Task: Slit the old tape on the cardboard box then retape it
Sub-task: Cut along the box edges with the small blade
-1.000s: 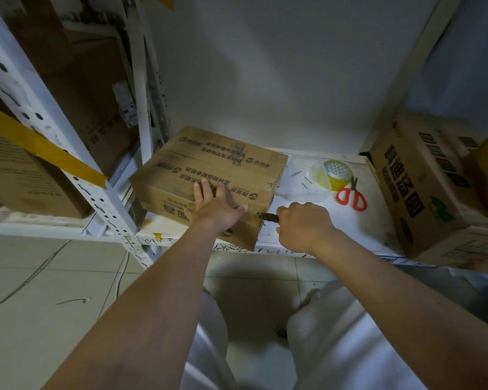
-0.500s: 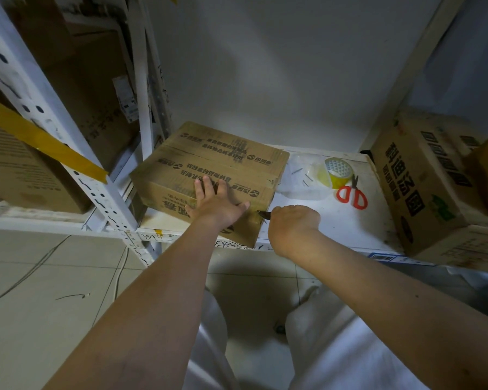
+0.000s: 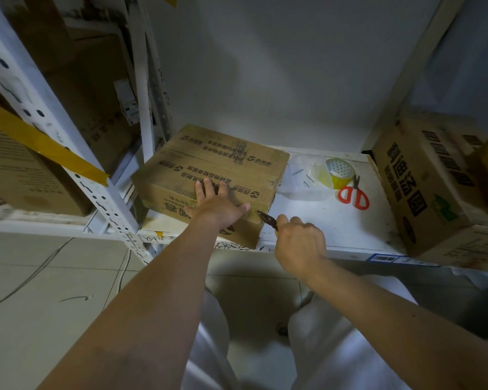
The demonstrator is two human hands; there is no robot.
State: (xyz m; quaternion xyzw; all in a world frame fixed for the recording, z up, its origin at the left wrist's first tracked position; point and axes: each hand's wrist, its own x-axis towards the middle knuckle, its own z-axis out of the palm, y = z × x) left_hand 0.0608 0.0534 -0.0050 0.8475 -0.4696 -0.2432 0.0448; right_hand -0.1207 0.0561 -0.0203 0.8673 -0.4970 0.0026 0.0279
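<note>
A flat cardboard box (image 3: 223, 161) with printed text lies on the white shelf (image 3: 330, 229), its near corner at the shelf's front edge. My left hand (image 3: 217, 206) presses flat on the box's near top edge, fingers straight. My right hand (image 3: 299, 243) grips a dark-bladed cutter (image 3: 266, 219) whose tip touches the box's near right side, just right of my left thumb. A roll of yellowish tape (image 3: 339, 172) and red-handled scissors (image 3: 352, 194) lie on the shelf to the right of the box.
A larger printed carton (image 3: 423, 187) stands on the shelf at the right. A clear plastic tray (image 3: 302, 181) sits beside the tape. White perforated uprights (image 3: 68, 153) and more cartons (image 3: 26, 175) fill the left. Tiled floor lies below.
My right hand has moved left and the blade tip has come up against the box's side. My left hand stays pressed on the box.
</note>
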